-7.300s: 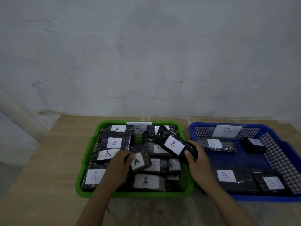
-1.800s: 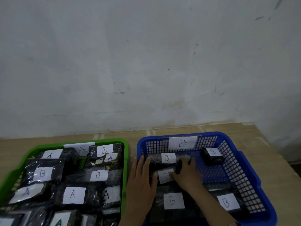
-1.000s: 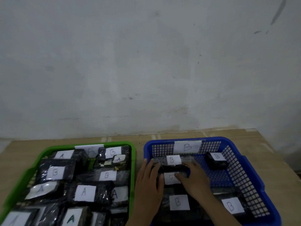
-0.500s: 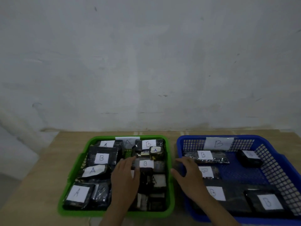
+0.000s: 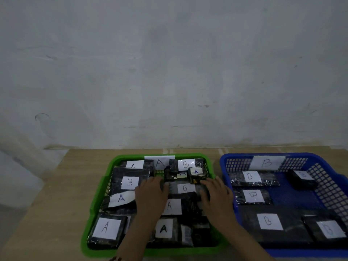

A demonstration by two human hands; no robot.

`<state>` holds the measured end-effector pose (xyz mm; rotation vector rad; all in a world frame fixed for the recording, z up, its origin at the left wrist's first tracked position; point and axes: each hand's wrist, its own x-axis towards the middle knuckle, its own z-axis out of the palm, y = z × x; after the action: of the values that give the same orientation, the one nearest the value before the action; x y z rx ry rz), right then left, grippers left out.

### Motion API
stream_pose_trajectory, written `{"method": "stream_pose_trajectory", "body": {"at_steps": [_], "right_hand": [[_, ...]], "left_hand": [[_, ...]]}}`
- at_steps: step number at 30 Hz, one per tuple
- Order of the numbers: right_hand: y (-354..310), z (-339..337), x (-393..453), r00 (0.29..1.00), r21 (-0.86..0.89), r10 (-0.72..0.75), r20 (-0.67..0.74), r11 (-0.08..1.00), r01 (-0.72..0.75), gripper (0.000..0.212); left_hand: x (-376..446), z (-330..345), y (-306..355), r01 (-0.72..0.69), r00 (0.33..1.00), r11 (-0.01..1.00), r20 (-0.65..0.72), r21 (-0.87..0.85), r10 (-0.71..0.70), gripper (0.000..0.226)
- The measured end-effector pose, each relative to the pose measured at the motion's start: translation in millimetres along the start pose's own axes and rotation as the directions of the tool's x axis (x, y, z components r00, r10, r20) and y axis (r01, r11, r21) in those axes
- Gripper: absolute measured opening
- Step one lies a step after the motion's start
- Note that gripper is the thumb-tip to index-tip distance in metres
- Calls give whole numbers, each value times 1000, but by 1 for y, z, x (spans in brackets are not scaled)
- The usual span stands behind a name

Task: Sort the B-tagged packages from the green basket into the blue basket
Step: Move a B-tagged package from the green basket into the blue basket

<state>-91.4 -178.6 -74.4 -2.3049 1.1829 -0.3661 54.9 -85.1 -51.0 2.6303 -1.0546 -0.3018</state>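
Note:
The green basket [image 5: 98, 202] holds several black wrapped packages with white A or B tags. A B-tagged package [image 5: 184, 188] lies in its middle, and both hands touch it. My left hand [image 5: 150, 194] rests at its left end and my right hand [image 5: 216, 194] at its right end, fingers curled around the edges. Two other B-tagged packages lie at the back right [image 5: 185, 164] and at the left [image 5: 130, 182]. The blue basket [image 5: 320, 178] on the right holds several B-tagged packages [image 5: 250, 177].
Both baskets stand on a wooden table [image 5: 62, 194] against a pale wall. A-tagged packages [image 5: 106, 227] fill the front and left of the green basket. Each basket carries a paper label on its back rim, A [image 5: 159, 162] and B [image 5: 267, 162].
Both hands left the blue basket and moved left into the green basket. They now close on the two ends of the middle B-tagged package.

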Motion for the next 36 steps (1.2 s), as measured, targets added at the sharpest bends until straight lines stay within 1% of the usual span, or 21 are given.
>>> {"method": "stream_pose_trajectory", "body": {"at_steps": [2, 4, 6, 8, 10, 11, 12, 14, 16, 20, 23, 24, 27, 29, 32, 34, 36], "right_hand": [[3, 4, 1, 1000, 41, 18, -11, 999, -18, 34], [6, 8, 1, 999, 101, 14, -31, 995, -11, 33], [8, 9, 0, 999, 169, 10, -45, 986, -2, 32], [9, 8, -1, 999, 225, -6, -50, 974, 17, 31], [9, 7, -2, 999, 250, -22, -48, 968, 33, 30], [9, 7, -1, 999, 254, -22, -41, 967, 32, 30], [9, 6, -1, 999, 258, -19, -35, 966, 28, 30], [9, 6, 0, 1000, 261, -10, -29, 965, 17, 31], [8, 4, 0, 1000, 229, 2, -11, 973, 1, 32], [-3, -6, 2, 999, 151, 15, 49, 988, -22, 32], [-9, -10, 3, 992, 79, 53, 114, 995, -62, 36], [-10, -10, 4, 989, 57, 62, 132, 996, -70, 37], [-9, -10, 6, 981, 32, 88, 174, 995, -95, 36], [-7, -8, 7, 979, 26, 94, 182, 995, -100, 33], [-6, -8, 5, 989, 66, 78, 124, 994, -87, 26], [-8, -11, 1, 994, 56, 67, 85, 996, -72, 23], [-10, -15, -1, 999, 72, 34, 15, 997, -35, 25]], "left_hand": [[9, 2, 10, -4, 993, 999, 116, 43, -1, 32], [13, 7, 20, 29, 976, 996, 214, 80, -46, 38], [16, 11, 27, 56, 958, 990, 274, 129, -90, 55], [19, 12, 28, 112, 936, 990, 326, 85, -133, 77], [22, 11, 24, 198, 921, 980, 348, -27, -176, 90], [23, 10, 21, 230, 924, 969, 334, -93, -187, 89], [24, 10, 18, 244, 933, 956, 310, -164, -185, 81], [22, 7, 12, 216, 959, 935, 242, -281, -149, 56], [18, 1, 9, 187, 974, 930, 180, -318, -134, 38], [9, -11, 2, 173, 985, 918, 78, -356, -155, 23], [5, -19, -9, 155, 984, 885, -7, -440, -176, 6], [4, -22, -13, 150, 982, 873, -33, -464, -186, 6], [-2, -35, -25, 138, 964, 855, -131, -500, -232, 18], [-7, -42, -29, 132, 948, 833, -176, -538, -264, 20], [-14, -46, -31, 125, 939, 794, -187, -594, -288, 23], [-17, -46, -30, 128, 940, 770, -172, -625, -296, 22], [-20, -45, -26, 127, 941, 738, -154, -663, -300, 21]]}}
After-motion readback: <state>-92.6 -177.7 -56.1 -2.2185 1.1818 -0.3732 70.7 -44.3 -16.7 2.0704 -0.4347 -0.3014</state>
